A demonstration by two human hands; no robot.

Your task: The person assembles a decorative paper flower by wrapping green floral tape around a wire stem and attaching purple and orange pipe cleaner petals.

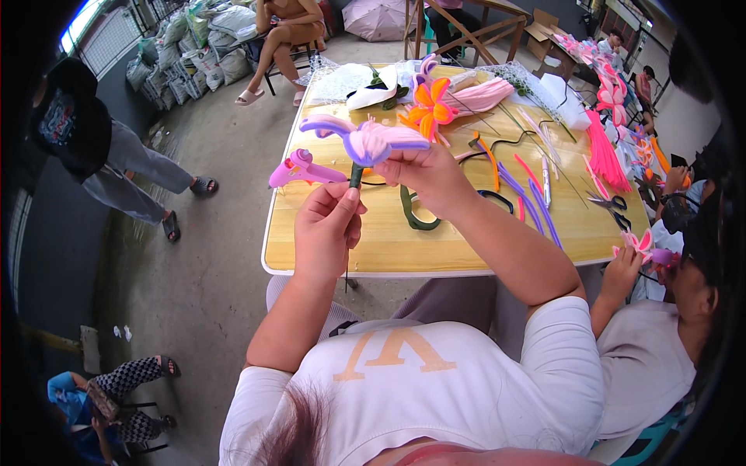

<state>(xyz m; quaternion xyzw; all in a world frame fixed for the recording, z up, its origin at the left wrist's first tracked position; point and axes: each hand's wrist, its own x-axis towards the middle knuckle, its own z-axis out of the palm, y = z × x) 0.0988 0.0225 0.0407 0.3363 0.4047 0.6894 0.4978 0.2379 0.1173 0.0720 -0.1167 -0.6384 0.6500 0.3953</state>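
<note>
A purple and pale pink fuzzy flower [374,146], which looks made of pipe cleaners, is held above the near part of the table. Its green-wrapped stem [356,175] is pinched between the thumb and fingers of my left hand [328,221], with a thin dark end hanging below. My right hand [429,177] grips the flower's right petal at its lower edge. Left of the flower lies a pink glue gun [301,169]. A dark green roll of tape [416,213] is on the table just below my right hand.
On the wooden table [458,252] are an orange flower [432,109], pale pink pipe cleaners [486,95], purple strips [536,206], a white pen [545,182] and black scissors [614,208]. At right, a co-worker's hand [620,272] holds a pink flower. Another person [124,155] stands left.
</note>
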